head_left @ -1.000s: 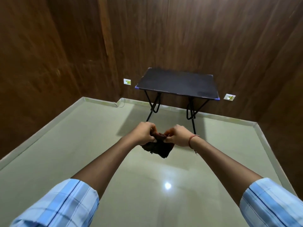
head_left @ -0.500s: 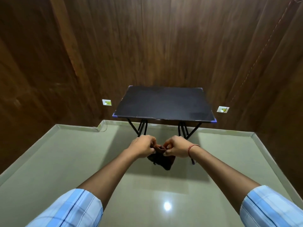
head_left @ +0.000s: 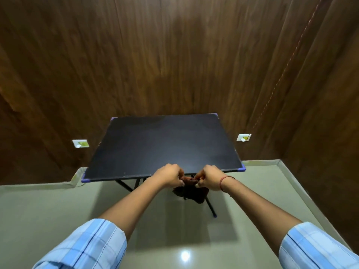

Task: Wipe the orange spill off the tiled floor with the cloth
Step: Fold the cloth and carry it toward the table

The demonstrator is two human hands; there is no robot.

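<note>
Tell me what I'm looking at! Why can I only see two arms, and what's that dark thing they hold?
The camera sits on a person's head and looks down, so you see only their arms. The left hand and right hand both pinch a dark brown cloth, bunched up, hanging in the air between them. Ahead stands a black folding table on a shiny greenish floor, with wooden walls behind. No orange spill shows in this picture.

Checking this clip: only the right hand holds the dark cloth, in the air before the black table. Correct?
No. The head view shows both the left hand and the right hand gripping the dark cloth, in the air before the black table.
</note>
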